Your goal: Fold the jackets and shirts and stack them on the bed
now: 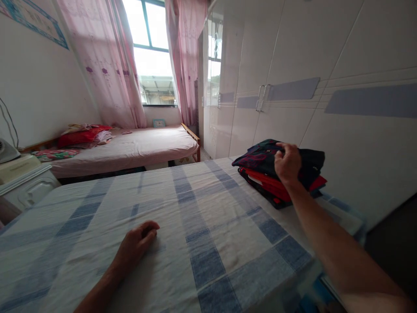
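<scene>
A stack of folded clothes (260, 167), dark patterned cloth on top and red beneath, lies at the right edge of a bed covered with a blue and white checked sheet (208, 217). My right hand (287, 164) rests on top of the stack, fingers curled over the dark top garment. My left hand (137, 244) lies on the sheet near me, fingers loosely curled, holding nothing.
A white wardrobe (293, 87) with grey panels lines the right wall close to the stack. A second bed (140, 148) with a pink sheet and bedding stands under the curtained window (153, 52). A white appliance (26, 182) sits at the left.
</scene>
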Tool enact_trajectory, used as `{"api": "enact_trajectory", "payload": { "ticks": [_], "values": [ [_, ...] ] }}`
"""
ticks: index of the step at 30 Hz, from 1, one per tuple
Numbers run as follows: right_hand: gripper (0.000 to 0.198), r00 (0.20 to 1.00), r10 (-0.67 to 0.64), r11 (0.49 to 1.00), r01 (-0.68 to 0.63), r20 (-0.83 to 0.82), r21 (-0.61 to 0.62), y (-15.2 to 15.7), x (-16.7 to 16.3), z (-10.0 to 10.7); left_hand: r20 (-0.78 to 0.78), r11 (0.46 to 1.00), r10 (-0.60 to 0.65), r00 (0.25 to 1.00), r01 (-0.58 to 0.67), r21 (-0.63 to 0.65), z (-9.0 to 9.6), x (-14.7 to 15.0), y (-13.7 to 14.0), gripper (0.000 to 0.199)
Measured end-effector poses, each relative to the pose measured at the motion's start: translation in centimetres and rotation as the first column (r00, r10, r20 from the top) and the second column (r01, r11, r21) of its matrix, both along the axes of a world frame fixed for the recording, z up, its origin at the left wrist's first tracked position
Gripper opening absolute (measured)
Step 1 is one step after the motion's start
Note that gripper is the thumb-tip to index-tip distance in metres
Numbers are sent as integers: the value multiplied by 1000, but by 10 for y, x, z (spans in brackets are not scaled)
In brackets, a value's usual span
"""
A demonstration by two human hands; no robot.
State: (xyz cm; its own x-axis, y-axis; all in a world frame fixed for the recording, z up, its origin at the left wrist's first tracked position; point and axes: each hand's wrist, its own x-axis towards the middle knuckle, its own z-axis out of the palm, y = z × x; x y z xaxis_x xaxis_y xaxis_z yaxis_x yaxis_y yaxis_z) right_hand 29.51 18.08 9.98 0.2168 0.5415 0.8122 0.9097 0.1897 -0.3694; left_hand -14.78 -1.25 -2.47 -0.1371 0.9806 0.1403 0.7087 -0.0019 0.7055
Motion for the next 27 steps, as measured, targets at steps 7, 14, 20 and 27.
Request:
{"api": "enact_trajectory", "payload": {
  "ticks": [7, 14, 20, 27],
  "values": [
    [36, 941, -307, 881, 338, 143, -331, 15, 66, -25, -36, 1000, -2, 999, 2, -12, -1, -1, 0, 30],
    [33, 932, -325, 902, 357, 162, -245, 12, 58, -33, -6, 1000, 1, 1000, -1, 11, 0, 0, -1, 30],
    [35, 929, -328, 915, 357, 169, -187, 10, 59, -38, 42, 1000, 6, 999, -7, 24, 2, 1, 0, 27],
    [47, 925, -318, 907, 361, 208, -217, 7, 57, -37, 53, 1000, 16, 998, -16, -1, 1, 1, -1, 27]
  ]
}}
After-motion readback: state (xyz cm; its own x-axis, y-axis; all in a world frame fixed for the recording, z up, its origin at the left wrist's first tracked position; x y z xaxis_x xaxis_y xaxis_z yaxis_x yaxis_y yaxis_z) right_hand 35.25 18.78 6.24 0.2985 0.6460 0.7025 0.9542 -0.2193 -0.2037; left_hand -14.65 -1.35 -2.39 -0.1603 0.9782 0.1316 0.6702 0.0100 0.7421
